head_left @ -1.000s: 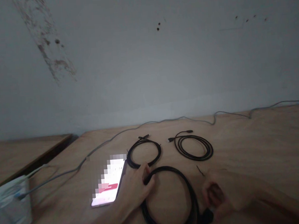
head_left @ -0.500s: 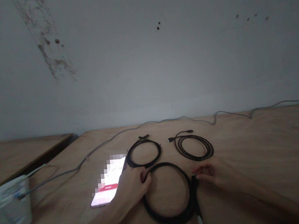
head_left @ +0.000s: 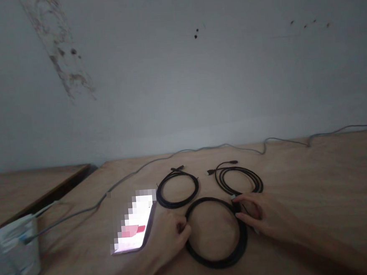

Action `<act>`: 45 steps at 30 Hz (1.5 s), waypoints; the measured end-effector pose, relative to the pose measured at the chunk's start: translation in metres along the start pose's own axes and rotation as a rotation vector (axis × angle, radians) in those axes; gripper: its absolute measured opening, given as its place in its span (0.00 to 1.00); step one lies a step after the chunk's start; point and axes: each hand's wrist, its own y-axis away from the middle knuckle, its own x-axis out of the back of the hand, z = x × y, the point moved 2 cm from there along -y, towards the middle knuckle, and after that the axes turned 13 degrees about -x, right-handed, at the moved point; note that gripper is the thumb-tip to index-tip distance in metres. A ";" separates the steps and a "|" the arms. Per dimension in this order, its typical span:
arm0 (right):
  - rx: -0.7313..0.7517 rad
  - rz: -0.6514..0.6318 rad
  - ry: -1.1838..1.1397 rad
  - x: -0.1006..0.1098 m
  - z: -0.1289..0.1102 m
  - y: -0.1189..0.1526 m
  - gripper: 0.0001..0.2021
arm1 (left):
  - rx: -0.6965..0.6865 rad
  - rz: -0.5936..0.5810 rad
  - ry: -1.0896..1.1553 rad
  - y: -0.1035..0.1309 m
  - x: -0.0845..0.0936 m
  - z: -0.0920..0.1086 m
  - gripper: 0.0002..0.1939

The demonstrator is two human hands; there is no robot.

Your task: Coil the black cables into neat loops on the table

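A coiled black cable (head_left: 218, 264) lies on the wooden table in front of me. My left hand (head_left: 174, 228) is closed at the left side of this coil, thumb and curled fingers against the strands. On the opposite side, my right hand (head_left: 261, 213) has thumb and forefinger around a dark plug (head_left: 236, 205) with a pale tip, beside the coil. Another light-tipped end (head_left: 255, 230) shows under the right hand, partly hidden. Two more coiled black cables lie behind: a tied one (head_left: 175, 205) at left and one (head_left: 226, 189) with its plugs sticking out at right.
A lit phone (head_left: 132, 241) lies left of my left hand, partly blurred out. A white box-like device (head_left: 25, 259) stands at the far left with a grey cord (head_left: 123, 179) running from it along the table's back. A bare wall (head_left: 180, 91) rises behind.
The near coil has shifted slightly right. My left hand has moved right along with it. My right hand has moved up a little, and the plug at its fingertips now sits higher beside the coil.
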 end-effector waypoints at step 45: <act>0.656 -0.297 0.050 -0.006 -0.036 0.028 0.10 | -0.155 0.025 -0.005 -0.003 0.003 0.006 0.26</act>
